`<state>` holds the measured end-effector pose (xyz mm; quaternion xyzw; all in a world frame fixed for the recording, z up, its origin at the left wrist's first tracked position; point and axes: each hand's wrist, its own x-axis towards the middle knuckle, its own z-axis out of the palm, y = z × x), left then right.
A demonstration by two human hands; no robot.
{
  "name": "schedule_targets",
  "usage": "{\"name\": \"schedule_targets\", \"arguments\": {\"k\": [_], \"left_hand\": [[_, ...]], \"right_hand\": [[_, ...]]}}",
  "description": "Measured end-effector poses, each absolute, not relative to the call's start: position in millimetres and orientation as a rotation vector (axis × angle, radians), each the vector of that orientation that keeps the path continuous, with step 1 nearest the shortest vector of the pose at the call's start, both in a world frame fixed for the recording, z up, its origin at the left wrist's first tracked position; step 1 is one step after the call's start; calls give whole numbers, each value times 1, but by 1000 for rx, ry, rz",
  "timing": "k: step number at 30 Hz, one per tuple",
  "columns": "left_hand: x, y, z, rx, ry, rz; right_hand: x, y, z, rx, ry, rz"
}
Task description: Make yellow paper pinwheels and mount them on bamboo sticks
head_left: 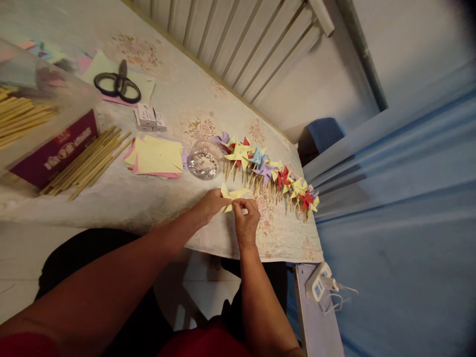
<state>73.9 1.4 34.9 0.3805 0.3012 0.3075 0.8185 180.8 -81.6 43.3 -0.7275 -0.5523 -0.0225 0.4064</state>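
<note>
Both my hands meet over the near edge of the table. My left hand is closed on a folded yellow paper piece, and my right hand pinches the same piece from the right. Just beyond lies a row of finished paper pinwheels on wooden sticks, in yellow, red, blue and purple. A clear round container of small shiny bits stands left of the row. A stack of yellow and pink paper squares lies further left.
A bundle of wooden sticks lies beside a purple box. Black scissors rest on coloured sheets at the back, near small white boxes. A white power strip sits on a ledge at lower right. A railing runs behind the table.
</note>
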Motion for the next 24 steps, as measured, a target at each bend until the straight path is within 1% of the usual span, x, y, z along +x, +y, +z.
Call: {"name": "schedule_targets", "arguments": {"k": [24], "left_hand": [[71,1,40,887,734,615]], "right_hand": [[182,-83,39,-1790,-1365,-5]]}}
